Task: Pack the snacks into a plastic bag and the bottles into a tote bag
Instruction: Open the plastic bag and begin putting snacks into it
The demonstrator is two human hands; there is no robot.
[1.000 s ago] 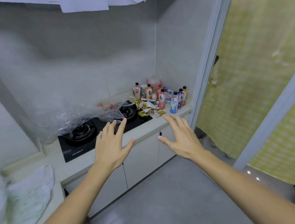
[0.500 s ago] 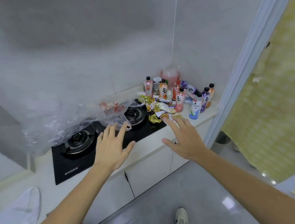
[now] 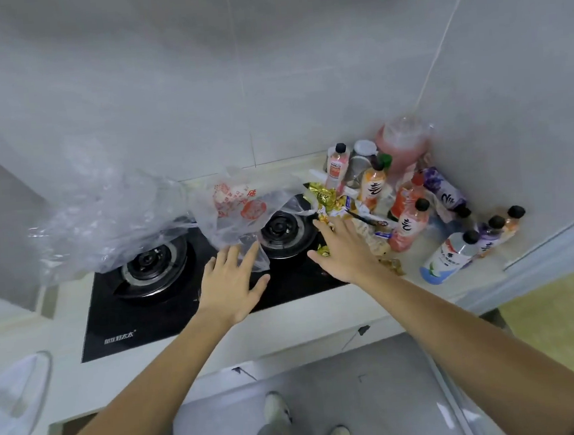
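Hands (image 3: 345, 252) now nearer snacks (image 3: 328, 198), bag (image 3: 240, 210).

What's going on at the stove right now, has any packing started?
Not yet. A person stands at the gas stove with both hands open. The left hand reaches toward the clear plastic bag with red print lying over the burners. The right hand is spread over the pile of gold-wrapped snacks. The drink bottles sit clustered in the counter corner, untouched. No tote bag is in view.
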